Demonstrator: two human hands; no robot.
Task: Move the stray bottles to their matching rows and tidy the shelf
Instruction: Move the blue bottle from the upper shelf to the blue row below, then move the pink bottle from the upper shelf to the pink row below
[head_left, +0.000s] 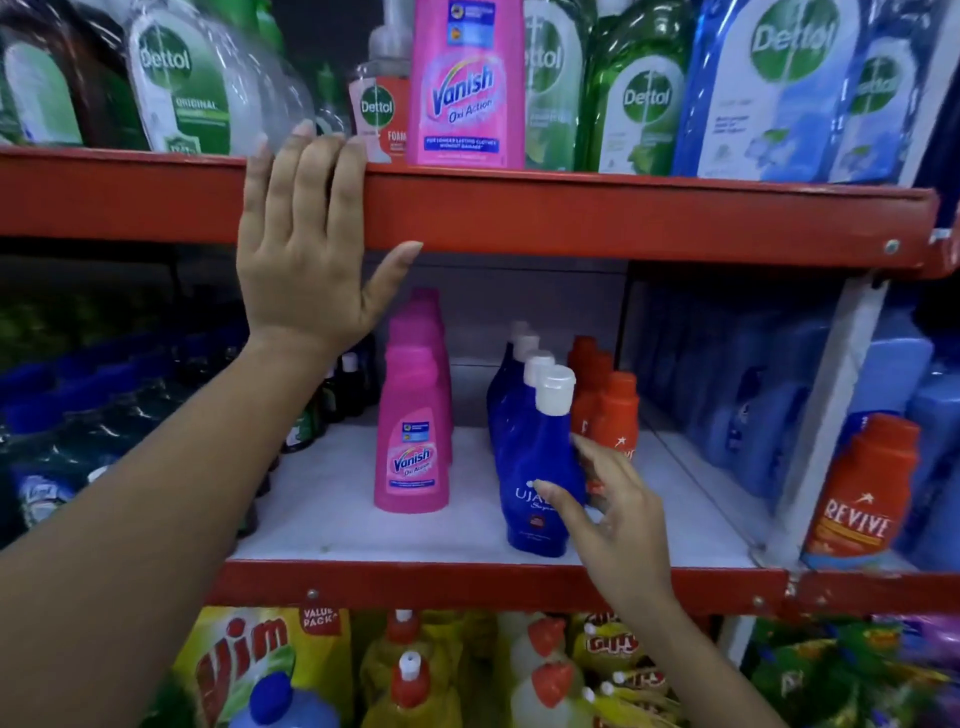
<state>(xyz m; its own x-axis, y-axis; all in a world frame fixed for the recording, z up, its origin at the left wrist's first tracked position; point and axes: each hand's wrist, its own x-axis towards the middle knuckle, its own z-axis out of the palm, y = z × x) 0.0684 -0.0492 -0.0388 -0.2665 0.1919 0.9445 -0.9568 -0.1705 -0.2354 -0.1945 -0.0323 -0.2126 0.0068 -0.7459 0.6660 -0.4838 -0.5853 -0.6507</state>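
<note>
My right hand grips the front blue Ujala bottle with a white cap; thumb on its label, fingers at its right side. It heads a row of the same bottles on the middle shelf. Left of it stands a row of pink Vanish bottles, to the right a row of orange Revive bottles. One pink Vanish bottle stands alone among Dettol bottles on the upper shelf. A single orange Revive bottle stands among blue bottles in the right bay. My left hand lies flat on the upper shelf's red edge, holding nothing.
Dettol bottles in green, blue and clear fill the upper shelf. Small dark bottles stand left of the pink row. Yellow Vim packs and red-capped bottles sit on the shelf below. A white upright post divides the bays.
</note>
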